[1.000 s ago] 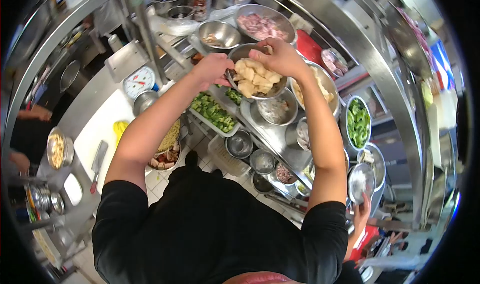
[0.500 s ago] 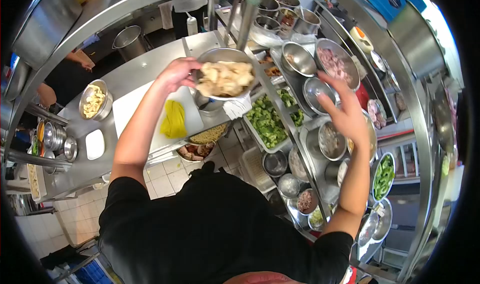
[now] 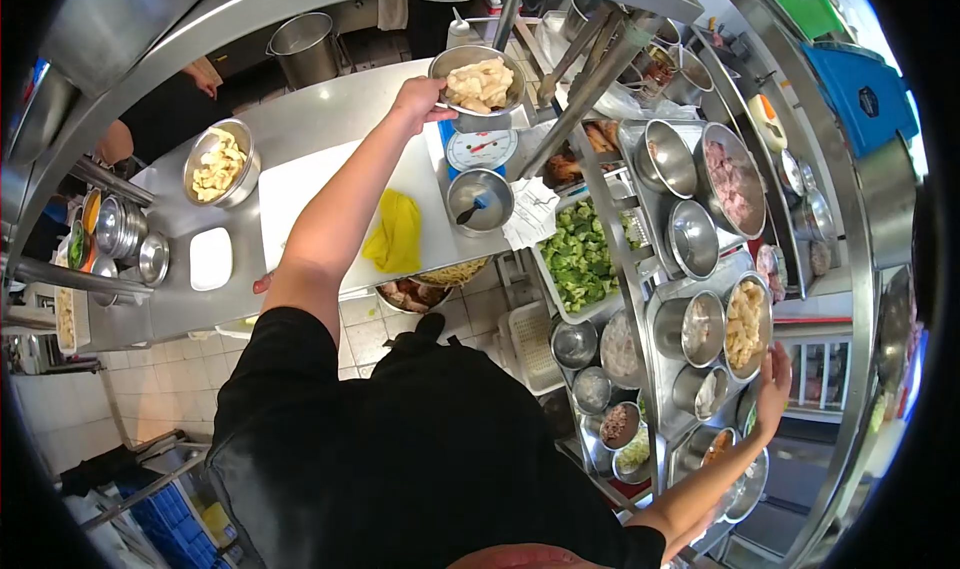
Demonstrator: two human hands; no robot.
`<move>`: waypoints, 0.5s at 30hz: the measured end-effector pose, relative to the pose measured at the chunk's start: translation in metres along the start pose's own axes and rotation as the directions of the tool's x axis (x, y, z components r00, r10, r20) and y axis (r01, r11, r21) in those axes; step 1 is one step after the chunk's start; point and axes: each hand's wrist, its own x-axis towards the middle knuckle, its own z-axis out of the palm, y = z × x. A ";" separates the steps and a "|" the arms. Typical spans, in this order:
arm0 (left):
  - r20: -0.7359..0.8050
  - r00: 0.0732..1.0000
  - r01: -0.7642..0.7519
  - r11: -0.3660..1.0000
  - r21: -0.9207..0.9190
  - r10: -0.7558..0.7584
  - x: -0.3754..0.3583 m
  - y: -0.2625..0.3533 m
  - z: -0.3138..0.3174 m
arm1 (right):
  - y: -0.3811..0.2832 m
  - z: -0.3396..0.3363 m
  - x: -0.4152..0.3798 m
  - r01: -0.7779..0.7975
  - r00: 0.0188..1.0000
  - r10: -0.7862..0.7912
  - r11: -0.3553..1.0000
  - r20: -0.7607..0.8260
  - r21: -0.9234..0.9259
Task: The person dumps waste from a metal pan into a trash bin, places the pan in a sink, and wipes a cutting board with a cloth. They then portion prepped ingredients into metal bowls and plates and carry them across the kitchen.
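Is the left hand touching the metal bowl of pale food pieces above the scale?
Touching. In the head view, the left hand grips the rim of the metal bowl, with fingers overlapping its left edge and no gap visible.

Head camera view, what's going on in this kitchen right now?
A person in a black top stands at a steel prep counter. Their left hand holds a metal bowl of pale food pieces by its rim, on or just above a dial scale. Their right hand rests low at the edge of a rack of metal bowls, beside a bowl of similar pale pieces. A tray of broccoli, a yellow cloth and another filled bowl sit nearby.
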 end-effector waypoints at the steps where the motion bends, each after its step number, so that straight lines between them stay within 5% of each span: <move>1: -0.013 1.000 0.014 1.000 -0.011 -0.014 0.000 -0.001 0.001 | 0.000 -0.002 -0.009 -0.009 1.000 0.009 1.000 -0.012 0.015; 15: -0.199 0.978 -0.049 0.997 0.063 0.061 -0.020 -0.013 0.015 | 0.001 0.013 -0.083 0.075 0.995 -0.051 0.952 -0.087 0.296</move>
